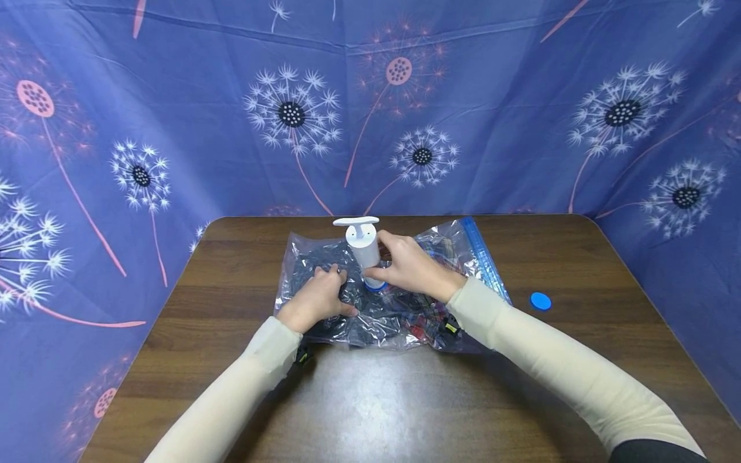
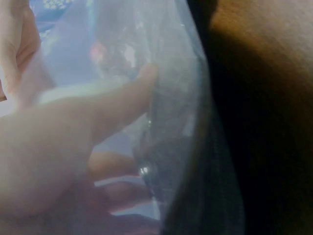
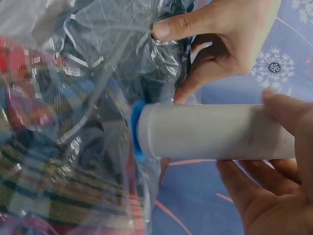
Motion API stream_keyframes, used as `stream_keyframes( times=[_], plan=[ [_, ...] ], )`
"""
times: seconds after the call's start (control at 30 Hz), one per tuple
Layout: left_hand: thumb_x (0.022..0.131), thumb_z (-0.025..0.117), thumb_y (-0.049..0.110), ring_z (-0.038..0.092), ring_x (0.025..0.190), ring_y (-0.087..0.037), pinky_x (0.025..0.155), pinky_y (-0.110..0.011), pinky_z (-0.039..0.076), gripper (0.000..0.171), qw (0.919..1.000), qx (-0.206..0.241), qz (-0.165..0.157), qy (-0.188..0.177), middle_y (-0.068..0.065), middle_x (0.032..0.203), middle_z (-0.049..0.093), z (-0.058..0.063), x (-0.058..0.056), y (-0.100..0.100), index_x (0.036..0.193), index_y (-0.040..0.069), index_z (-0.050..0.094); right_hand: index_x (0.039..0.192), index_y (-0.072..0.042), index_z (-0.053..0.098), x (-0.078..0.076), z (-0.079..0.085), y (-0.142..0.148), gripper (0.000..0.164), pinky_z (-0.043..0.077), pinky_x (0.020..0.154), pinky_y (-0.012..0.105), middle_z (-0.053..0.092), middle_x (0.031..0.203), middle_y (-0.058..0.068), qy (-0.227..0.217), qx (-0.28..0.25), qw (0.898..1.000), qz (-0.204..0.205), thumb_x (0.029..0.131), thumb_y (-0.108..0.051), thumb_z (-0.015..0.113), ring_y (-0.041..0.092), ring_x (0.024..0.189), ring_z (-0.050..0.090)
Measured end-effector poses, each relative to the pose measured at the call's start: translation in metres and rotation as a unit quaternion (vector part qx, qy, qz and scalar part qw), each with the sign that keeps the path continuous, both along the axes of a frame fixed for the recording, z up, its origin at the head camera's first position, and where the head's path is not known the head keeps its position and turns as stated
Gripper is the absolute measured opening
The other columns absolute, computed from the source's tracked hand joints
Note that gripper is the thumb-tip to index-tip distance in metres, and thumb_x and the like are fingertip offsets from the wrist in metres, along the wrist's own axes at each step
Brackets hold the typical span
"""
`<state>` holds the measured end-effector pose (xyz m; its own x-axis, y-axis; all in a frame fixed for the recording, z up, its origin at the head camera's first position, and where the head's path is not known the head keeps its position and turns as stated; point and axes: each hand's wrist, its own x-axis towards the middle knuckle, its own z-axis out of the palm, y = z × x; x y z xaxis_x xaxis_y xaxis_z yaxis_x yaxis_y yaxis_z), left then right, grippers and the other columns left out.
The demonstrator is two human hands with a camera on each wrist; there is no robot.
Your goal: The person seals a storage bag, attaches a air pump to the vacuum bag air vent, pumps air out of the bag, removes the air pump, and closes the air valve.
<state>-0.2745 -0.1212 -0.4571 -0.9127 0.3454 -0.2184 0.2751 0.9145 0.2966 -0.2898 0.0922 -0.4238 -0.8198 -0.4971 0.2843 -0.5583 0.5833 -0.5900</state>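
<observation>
A clear plastic storage bag [image 1: 376,328] with dark and plaid cloth inside lies on the table. A white cylindrical hand pump [image 1: 365,252] stands upright on it, its blue-ringed base against the plastic and its handle on top. My right hand [image 1: 408,265] grips the pump's barrel, thumb on one side and fingers on the other, as the right wrist view shows with the barrel [image 3: 205,131]. Just left of the pump, my left hand [image 1: 318,299] rests on the bag with thumb and fingers spread. Plastic film [image 2: 171,98] veils much of the left wrist view.
A round blue cap [image 1: 541,301] lies on the wooden table [image 1: 579,360] to the right of the bag. The bag's blue zip edge [image 1: 485,257] faces right. Behind the table hangs a blue dandelion-patterned cloth [image 1: 498,128].
</observation>
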Motion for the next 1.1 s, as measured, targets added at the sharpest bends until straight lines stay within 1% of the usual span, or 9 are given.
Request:
stream_keyframes(
  times=[0.1, 0.2, 0.33, 0.4, 0.6, 0.73, 0.87, 1.0, 1.1],
  plan=[
    [0.080, 0.087, 0.046, 0.029, 0.146, -0.061, 0.116, -0.064, 0.037, 0.097, 0.9999, 0.006, -0.004, -0.011, -0.030, 0.163, 0.030, 0.000, 0.000, -0.002, 0.154, 0.001, 0.045, 0.119, -0.002, 0.062, 0.000, 0.000, -0.002, 0.054, 0.062, 0.084, 0.040, 0.074, 0.110, 0.014, -0.007, -0.004, 1.000, -0.008, 0.081, -0.029, 0.090, 0.026, 0.098, 0.074],
    [0.081, 0.087, 0.046, 0.023, 0.146, -0.063, 0.117, -0.066, 0.033, 0.096, 0.9997, 0.011, -0.011, -0.020, -0.030, 0.164, 0.027, -0.001, -0.001, -0.003, 0.155, 0.002, 0.043, 0.123, -0.002, 0.062, -0.001, 0.001, -0.001, 0.056, 0.062, 0.085, 0.040, 0.073, 0.114, 0.015, -0.010, -0.010, 1.000, 0.001, 0.081, -0.028, 0.090, 0.027, 0.100, 0.074],
    [0.081, 0.086, 0.046, 0.024, 0.145, -0.064, 0.117, -0.066, 0.033, 0.097, 0.9995, 0.007, -0.022, -0.021, -0.030, 0.164, 0.027, 0.000, -0.004, -0.004, 0.155, 0.002, 0.043, 0.132, -0.001, 0.061, -0.006, 0.003, 0.002, 0.059, 0.062, 0.088, 0.041, 0.073, 0.119, 0.016, -0.018, -0.024, 0.999, 0.036, 0.084, -0.021, 0.088, 0.028, 0.104, 0.074],
    [0.082, 0.086, 0.046, 0.022, 0.146, -0.063, 0.117, -0.066, 0.032, 0.097, 0.9994, 0.004, -0.025, -0.024, -0.029, 0.165, 0.026, 0.001, -0.005, -0.006, 0.156, 0.003, 0.042, 0.133, -0.002, 0.061, -0.008, 0.005, 0.005, 0.060, 0.061, 0.092, 0.042, 0.073, 0.119, 0.015, -0.021, -0.021, 0.998, 0.057, 0.083, -0.018, 0.088, 0.029, 0.107, 0.073],
    [0.080, 0.088, 0.045, 0.020, 0.149, -0.060, 0.118, -0.064, 0.033, 0.095, 0.9990, 0.006, -0.034, -0.029, -0.025, 0.166, 0.028, 0.003, -0.007, -0.010, 0.156, 0.006, 0.044, 0.135, -0.001, 0.062, -0.010, 0.014, 0.009, 0.056, 0.055, 0.104, 0.045, 0.074, 0.124, 0.014, -0.033, 0.031, 0.993, 0.105, 0.086, -0.015, 0.084, 0.029, 0.119, 0.069],
    [0.079, 0.088, 0.045, 0.022, 0.148, -0.061, 0.118, -0.063, 0.034, 0.095, 0.9990, 0.007, -0.038, -0.023, -0.026, 0.165, 0.030, 0.001, -0.008, -0.009, 0.155, 0.006, 0.046, 0.142, 0.001, 0.056, -0.008, 0.016, 0.009, 0.058, 0.055, 0.103, 0.049, 0.070, 0.130, 0.018, -0.067, 0.038, 0.992, 0.099, 0.091, -0.014, 0.079, 0.033, 0.120, 0.068],
    [0.079, 0.089, 0.044, 0.024, 0.147, -0.061, 0.119, -0.063, 0.033, 0.095, 0.9993, 0.004, -0.029, -0.023, -0.027, 0.164, 0.030, 0.002, -0.006, -0.006, 0.154, 0.004, 0.046, 0.144, 0.000, 0.051, -0.007, 0.013, 0.010, 0.060, 0.053, 0.105, 0.052, 0.068, 0.131, 0.020, -0.083, 0.026, 0.992, 0.096, 0.092, -0.015, 0.077, 0.035, 0.121, 0.067],
    [0.079, 0.089, 0.046, 0.027, 0.145, -0.062, 0.117, -0.064, 0.035, 0.097, 0.9996, 0.001, -0.017, -0.020, -0.031, 0.163, 0.031, 0.002, -0.002, -0.003, 0.154, 0.002, 0.046, 0.149, -0.007, 0.044, -0.004, 0.007, 0.013, 0.074, 0.052, 0.106, 0.051, 0.066, 0.133, 0.014, -0.077, 0.013, 0.994, 0.079, 0.088, -0.025, 0.082, 0.031, 0.123, 0.065],
    [0.079, 0.088, 0.046, 0.028, 0.144, -0.063, 0.115, -0.065, 0.038, 0.097, 0.9998, -0.002, -0.012, -0.013, -0.033, 0.161, 0.032, 0.002, -0.001, -0.001, 0.154, 0.001, 0.046, 0.151, -0.009, 0.041, -0.001, 0.002, 0.012, 0.084, 0.053, 0.105, 0.049, 0.063, 0.134, 0.011, -0.061, -0.006, 0.997, 0.049, 0.084, -0.031, 0.086, 0.028, 0.122, 0.063]
  ],
)
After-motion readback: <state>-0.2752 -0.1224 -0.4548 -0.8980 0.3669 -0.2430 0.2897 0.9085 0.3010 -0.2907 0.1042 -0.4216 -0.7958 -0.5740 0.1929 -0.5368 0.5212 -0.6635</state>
